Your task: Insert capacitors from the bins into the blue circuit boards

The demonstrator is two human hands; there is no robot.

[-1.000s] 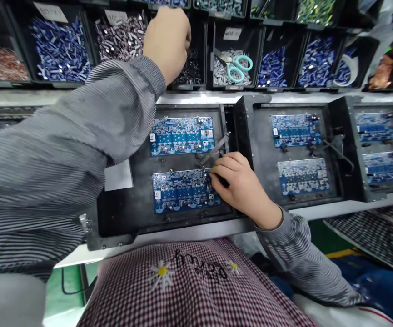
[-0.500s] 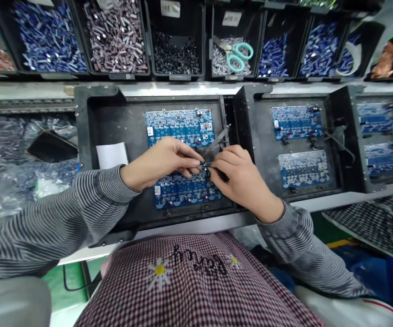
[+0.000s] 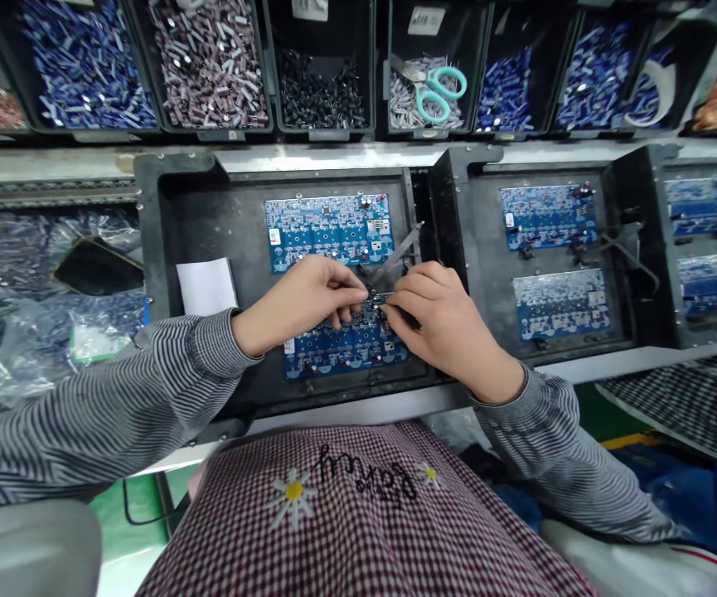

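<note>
Two blue circuit boards lie in the black tray (image 3: 202,207) in front of me. Over the upper right part of the nearer circuit board (image 3: 346,348), my left hand (image 3: 312,298) has thumb and forefinger pinched together. Close beside it, my right hand (image 3: 436,319) is closed too, its fingertips bent down at the same board. What either pinch holds is too small or too hidden to make out. Behind my fingertips a grey metal strip (image 3: 399,249) slants across the tray. The farther circuit board (image 3: 327,228) lies just beyond my hands.
Black bins of small components line the back; teal-handled scissors (image 3: 438,91) rest in one. White paper (image 3: 205,286) lies at the tray's left. Further left are plastic bags (image 3: 41,332) and a dark flat object (image 3: 100,265). A second tray (image 3: 482,290) with boards stands right.
Both hands stay over the nearer board with only slight finger shifts. My left forearm has moved a little to the right. The view has shifted slightly.
</note>
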